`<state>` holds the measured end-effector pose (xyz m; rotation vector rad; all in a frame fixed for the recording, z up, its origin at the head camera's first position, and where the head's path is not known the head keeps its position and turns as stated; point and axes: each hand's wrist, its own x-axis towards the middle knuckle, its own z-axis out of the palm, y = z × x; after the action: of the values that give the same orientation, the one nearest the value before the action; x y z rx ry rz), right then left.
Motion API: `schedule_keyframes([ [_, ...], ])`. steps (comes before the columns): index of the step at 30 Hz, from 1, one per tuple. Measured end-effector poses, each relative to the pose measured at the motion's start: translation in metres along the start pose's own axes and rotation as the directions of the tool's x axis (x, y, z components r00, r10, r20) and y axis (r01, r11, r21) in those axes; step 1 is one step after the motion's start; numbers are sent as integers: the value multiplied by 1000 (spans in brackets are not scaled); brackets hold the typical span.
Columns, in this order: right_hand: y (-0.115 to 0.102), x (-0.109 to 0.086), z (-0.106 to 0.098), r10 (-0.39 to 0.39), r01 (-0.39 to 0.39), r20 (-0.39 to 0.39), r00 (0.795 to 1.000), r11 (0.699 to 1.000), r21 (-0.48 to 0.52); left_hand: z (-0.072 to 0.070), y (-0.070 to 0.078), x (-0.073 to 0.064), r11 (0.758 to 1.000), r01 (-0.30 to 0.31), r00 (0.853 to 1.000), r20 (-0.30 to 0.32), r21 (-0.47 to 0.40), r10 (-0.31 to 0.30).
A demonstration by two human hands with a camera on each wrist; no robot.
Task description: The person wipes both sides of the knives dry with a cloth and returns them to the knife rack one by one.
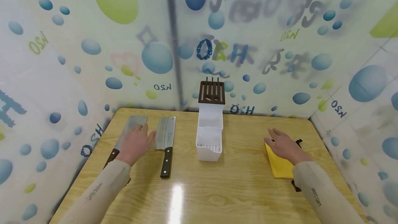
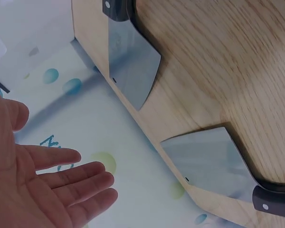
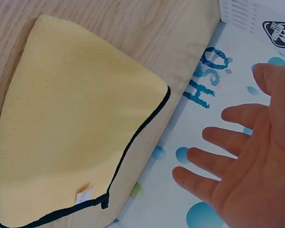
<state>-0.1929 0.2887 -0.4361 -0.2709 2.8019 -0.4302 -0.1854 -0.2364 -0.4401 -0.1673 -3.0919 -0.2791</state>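
Two cleavers with dark riveted handles lie flat on the table's left side. In the head view my left hand (image 1: 136, 144) overlaps the outer cleaver (image 1: 125, 134), its fingers extended and holding nothing. The inner cleaver (image 1: 166, 134) lies just right of that hand. In the left wrist view both blades show apart from the hand (image 2: 47, 185). On the right side, a yellow cloth (image 1: 276, 165) with black edging lies partly hidden by my right hand (image 1: 284, 147) and sleeve. The right wrist view shows this hand (image 3: 237, 161) with spread fingers, nothing in it, beside the cloth (image 3: 80, 118).
Between the hands stands a white knife-and-utensil holder (image 1: 209, 153) with a brown slotted top (image 1: 212, 92). Behind the wooden table (image 1: 239, 182) runs a wall covering (image 1: 264, 51) printed with bubbles, and it closes in on both sides too.
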Motion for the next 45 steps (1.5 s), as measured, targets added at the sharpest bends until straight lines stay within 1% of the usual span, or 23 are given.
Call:
schedule_keyframes([
  [5, 6, 0, 5, 11, -11, -5, 1000, 1000, -6, 8, 6, -1, 999, -23, 1000, -4, -27, 23],
  [10, 13, 0, 11, 53, -53, 11, 999, 998, -21, 15, 12, -4, 999, -47, 999, -13, -9, 47],
  [15, 16, 0, 12, 52, -52, 1, 999, 998, -29, 20, 18, -5, 997, -71, 997, -26, 6, 71],
  [19, 18, 1, 11, 63, -63, 7, 998, 997, -45, 22, 22, -7, 998, -64, 998, -15, 9, 64],
  [23, 21, 2, 12, 91, -88, 43, 995, 994, -61, 26, 25, -11, 998, -56, 998, 0, -4, 56],
  [27, 25, 3, 15, 106, -102, 67, 992, 993, -59, 33, 29, -15, 998, -65, 998, -1, 5, 65],
  [31, 27, 2, 18, 117, -113, 78, 990, 992, -56, 39, 33, -18, 997, -80, 997, -16, 19, 80],
  [34, 29, 0, 21, 131, -126, 90, 987, 990, -57, 42, 36, -19, 997, -72, 997, -15, 21, 72],
  [39, 32, -1, 25, 172, -162, 119, 978, 983, -87, 48, 41, -21, 999, -44, 999, 23, 1, 44],
  [40, 32, -1, 26, 183, -172, 125, 975, 981, -95, 49, 42, -21, 999, -47, 998, 30, -2, 47],
  [42, 33, 0, 28, 191, -177, 125, 974, 978, -113, 51, 45, -22, 999, -53, 998, 38, -10, 53],
  [45, 34, 1, 32, 191, -179, 103, 976, 976, -121, 54, 49, -24, 998, -62, 997, 39, -12, 62],
])
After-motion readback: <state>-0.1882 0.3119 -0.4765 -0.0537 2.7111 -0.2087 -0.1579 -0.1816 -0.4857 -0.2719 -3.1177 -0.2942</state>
